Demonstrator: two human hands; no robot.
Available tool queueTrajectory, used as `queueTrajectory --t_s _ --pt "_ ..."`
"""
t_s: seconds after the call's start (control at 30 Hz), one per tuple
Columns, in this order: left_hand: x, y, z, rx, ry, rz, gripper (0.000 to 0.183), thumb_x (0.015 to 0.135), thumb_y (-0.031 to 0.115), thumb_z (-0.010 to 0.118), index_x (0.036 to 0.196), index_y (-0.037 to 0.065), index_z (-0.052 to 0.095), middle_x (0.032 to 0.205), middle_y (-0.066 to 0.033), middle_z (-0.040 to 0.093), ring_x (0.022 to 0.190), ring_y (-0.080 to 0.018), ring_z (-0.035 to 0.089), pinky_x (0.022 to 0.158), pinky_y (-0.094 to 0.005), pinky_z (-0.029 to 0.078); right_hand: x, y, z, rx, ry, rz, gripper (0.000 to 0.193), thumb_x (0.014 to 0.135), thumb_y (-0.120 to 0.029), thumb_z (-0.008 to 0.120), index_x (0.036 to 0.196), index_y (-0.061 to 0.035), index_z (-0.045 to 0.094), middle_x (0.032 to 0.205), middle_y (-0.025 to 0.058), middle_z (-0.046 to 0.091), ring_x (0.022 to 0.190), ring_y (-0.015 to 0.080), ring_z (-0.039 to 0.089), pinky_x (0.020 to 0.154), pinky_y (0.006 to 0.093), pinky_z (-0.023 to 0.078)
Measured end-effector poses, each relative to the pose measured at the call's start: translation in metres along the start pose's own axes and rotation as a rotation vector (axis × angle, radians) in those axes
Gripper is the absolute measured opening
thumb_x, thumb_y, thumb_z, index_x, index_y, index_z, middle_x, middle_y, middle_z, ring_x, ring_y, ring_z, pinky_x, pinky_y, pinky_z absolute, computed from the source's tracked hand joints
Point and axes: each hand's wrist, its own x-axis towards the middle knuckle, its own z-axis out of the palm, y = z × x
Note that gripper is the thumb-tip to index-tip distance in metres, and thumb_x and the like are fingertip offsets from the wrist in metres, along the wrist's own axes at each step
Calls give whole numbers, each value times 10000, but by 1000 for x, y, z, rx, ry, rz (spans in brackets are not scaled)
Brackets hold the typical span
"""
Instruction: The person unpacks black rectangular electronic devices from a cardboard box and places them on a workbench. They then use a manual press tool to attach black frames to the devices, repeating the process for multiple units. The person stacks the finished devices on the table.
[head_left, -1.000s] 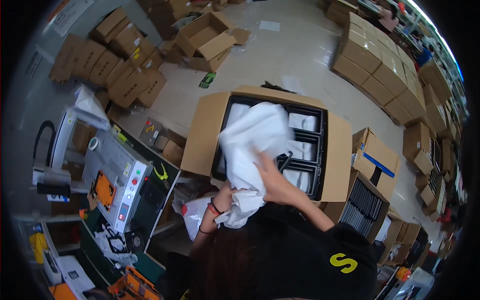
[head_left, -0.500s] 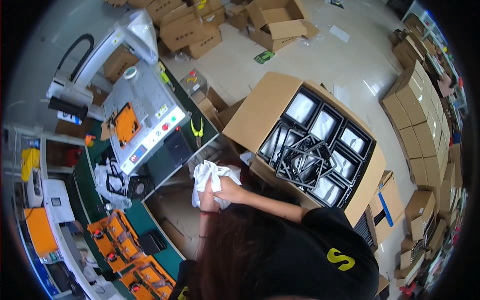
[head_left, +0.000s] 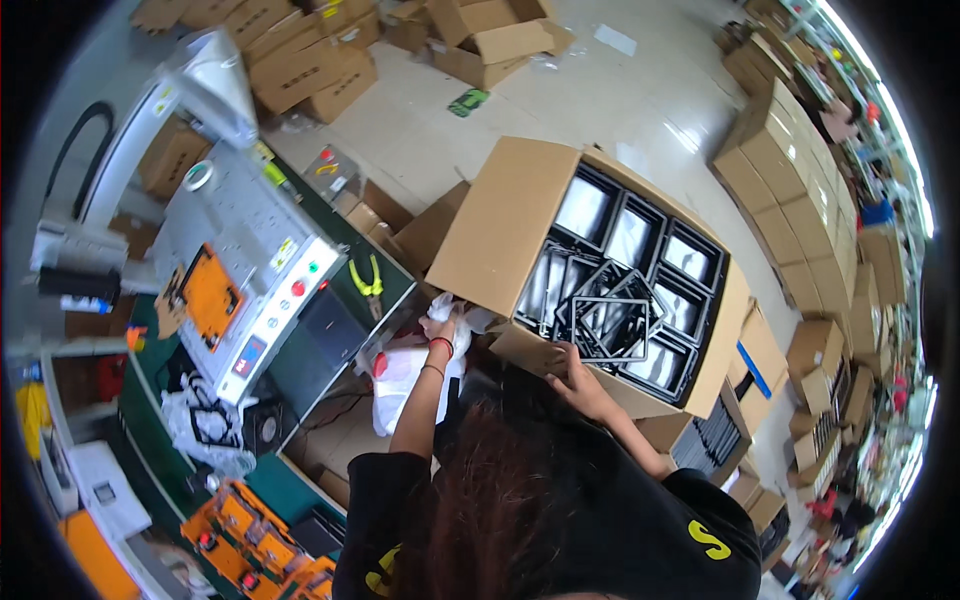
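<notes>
A white plastic bag (head_left: 408,385), bulging and with something red showing at its side, sits low beside the green-topped bench. My left hand (head_left: 437,326) is closed around its gathered top. To the right, my right hand (head_left: 582,388) reaches over the near flap of a large open carton (head_left: 500,230). Its fingertips meet the lower left corner of a square black frame (head_left: 610,299), which they seem to pinch; the flap partly hides the grip. More thin black frames lie loosely heaped under that one, on top of several black-rimmed stacks in the carton.
On the bench at left stand a grey machine (head_left: 250,235) with an orange plate (head_left: 211,297), and yellow-handled pliers (head_left: 368,280). Orange fixtures (head_left: 255,535) lie nearer. Stacked cartons (head_left: 790,190) line the right side; more boxes (head_left: 310,75) stand at the back.
My right hand has left the white bag and moved right to the carton. The top black frame has turned. My left hand still grips the bag. The head view has shifted.
</notes>
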Motion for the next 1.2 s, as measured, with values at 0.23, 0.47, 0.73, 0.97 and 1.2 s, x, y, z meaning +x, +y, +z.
queueTrajectory --t_s 0.23,0.47,0.73,0.97,1.2 --pt "27 9 88 25 -271 26 704 795 412 658 1293 14 359 1263 -237 469 1173 -350 458 933 -426 437 -52 -16 9 -107 296 135 482 845 -89 613 1266 8 398 1034 226 589 964 383 592 828 398 482" --pt "14 -12 81 78 -314 91 622 814 377 616 1266 15 389 1225 -216 502 1122 -333 488 898 -415 450 -28 -39 -54 -425 776 317 419 755 28 586 1162 8 486 1064 198 493 1005 373 461 890 426 371" --pt "-6 -41 57 74 -291 45 532 836 338 569 1235 17 424 1182 -192 539 1063 -314 523 858 -402 465 -12 -20 -57 -470 671 389 422 747 43 579 1158 4 490 1091 208 486 1017 381 469 900 441 389" --pt "-13 -47 54 45 -301 37 460 855 303 528 1208 18 455 1143 -171 571 1011 -298 553 823 -390 478 -6 -19 -52 -396 618 352 378 730 60 568 1103 8 529 1058 192 518 991 369 505 875 418 413" --pt "-26 -65 55 -49 -275 -20 395 875 269 486 1181 19 485 1105 -150 604 959 -281 583 789 -379 492 -7 -30 -82 -462 645 16 583 682 89 599 1224 -35 426 1144 238 471 1066 403 469 902 458 420"
